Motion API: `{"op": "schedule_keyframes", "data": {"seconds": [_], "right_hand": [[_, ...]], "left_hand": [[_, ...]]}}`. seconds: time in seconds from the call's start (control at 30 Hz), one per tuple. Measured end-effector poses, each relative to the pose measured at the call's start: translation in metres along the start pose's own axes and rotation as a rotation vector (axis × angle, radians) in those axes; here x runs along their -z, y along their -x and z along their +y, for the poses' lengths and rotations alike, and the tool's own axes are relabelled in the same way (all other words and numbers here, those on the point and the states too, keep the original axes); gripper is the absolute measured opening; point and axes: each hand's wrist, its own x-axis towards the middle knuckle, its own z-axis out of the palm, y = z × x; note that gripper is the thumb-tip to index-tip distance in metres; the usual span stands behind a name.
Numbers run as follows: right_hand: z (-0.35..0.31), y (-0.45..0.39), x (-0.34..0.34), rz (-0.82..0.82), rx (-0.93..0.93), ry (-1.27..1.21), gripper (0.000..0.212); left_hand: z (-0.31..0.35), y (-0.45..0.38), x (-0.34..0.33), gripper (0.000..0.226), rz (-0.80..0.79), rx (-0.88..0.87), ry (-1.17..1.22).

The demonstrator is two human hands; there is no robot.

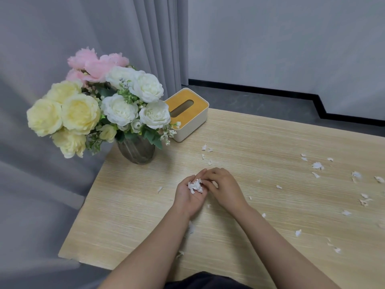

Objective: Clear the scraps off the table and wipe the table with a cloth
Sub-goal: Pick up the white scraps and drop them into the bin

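Scrap-gathering underway; left hand [190, 196] cups scraps [195, 186] in relaxed fingers, right hand [221, 183] fingers pinching one in; next, scattered right-side bits [317, 165] on table [250, 132].

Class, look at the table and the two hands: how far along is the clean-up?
Early stage. Done: a small pile of white scraps sits in the cupped left hand. In hand: the right hand touches that pile with its fingertips. Left: many scraps on the table, mostly at right, a few near the tissue box. No cloth is visible; wiping not begun.
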Motion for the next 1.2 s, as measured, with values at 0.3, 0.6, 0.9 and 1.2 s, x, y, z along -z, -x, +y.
{"op": "schedule_keyframes", "data": {"seconds": [0.3, 0.6, 0.9, 1.2], "right_hand": [[-0.003, 0.004, 0.005, 0.016, 0.013, 0.008, 0.021], [0.021, -0.010, 0.014, 0.138, -0.183, -0.025, 0.019], [0.061, -0.058, -0.001, -0.046, -0.419, 0.012, 0.028], [0.073, -0.089, -0.025, -0.076, -0.418, 0.115, 0.020]], "left_hand": [[-0.004, 0.008, -0.005, 0.024, -0.048, -0.032, -0.032], [0.006, -0.006, 0.009, 0.036, -0.028, -0.034, -0.170], [0.022, -0.018, 0.008, 0.035, -0.001, -0.060, -0.184], [0.033, -0.033, 0.016, 0.045, 0.024, -0.038, -0.165]]}}
